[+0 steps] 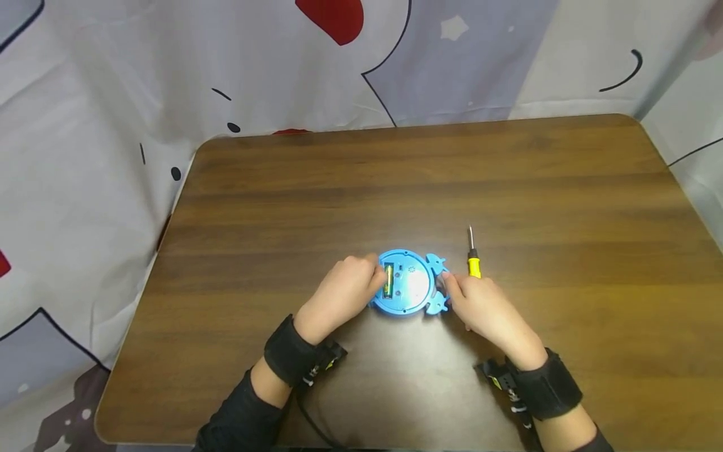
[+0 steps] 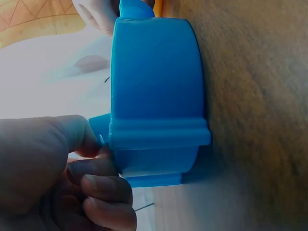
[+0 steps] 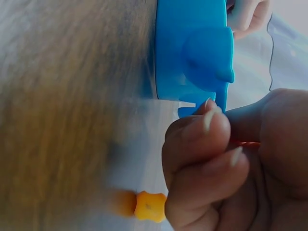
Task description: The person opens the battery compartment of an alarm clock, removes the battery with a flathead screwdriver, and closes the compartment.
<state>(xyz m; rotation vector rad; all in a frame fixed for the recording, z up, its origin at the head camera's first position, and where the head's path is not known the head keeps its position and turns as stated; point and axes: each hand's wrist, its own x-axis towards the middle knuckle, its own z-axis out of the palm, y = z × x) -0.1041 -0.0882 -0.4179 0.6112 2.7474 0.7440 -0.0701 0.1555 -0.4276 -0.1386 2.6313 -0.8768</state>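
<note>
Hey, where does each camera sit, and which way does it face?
Head: on the head, looking forward and down at the table, blue device and yellow screwdriver; shows left hand, right hand, wristbands, sleeves.
Left wrist: on that wrist, facing blue device's side; left hand close, right hand beyond.
Right wrist: on that wrist, facing blue device's side and yellow screwdriver's handle; right hand close, left hand beyond.
Both wrist views share: blue device, both hands.

Black sleeves (image 1: 240, 414), wide black wristbands (image 1: 545, 385) – each bearing a small black device (image 1: 332, 356) flecked yellow – and a dark cable (image 1: 312, 422) near left.
</note>
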